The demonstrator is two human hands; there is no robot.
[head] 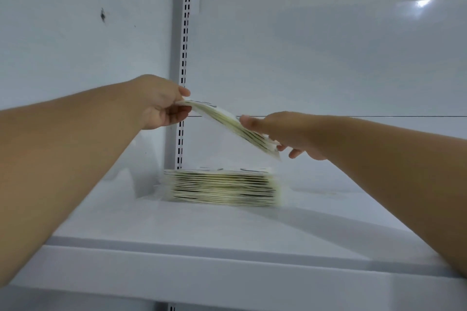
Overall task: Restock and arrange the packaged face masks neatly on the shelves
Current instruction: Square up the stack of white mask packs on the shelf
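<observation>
I see a thin bundle of packs (232, 126) tilted in the air, its right end lower, directly above the stack (222, 188). That stack lies flat on the shelf (227, 225), near the back, edges blurred.

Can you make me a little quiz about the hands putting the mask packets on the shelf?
1. True or false: both hands hold the same bundle of mask packets.
2. Where is the stack of packets? A) on the shelf, under the held bundle B) on the floor C) in a box
3. Which end of the held bundle is higher?

Key:
1. True: the left hand and the right hand each pinch an end of the bundle.
2. A: the stack lies on the shelf.
3. The left hand's end.
</observation>
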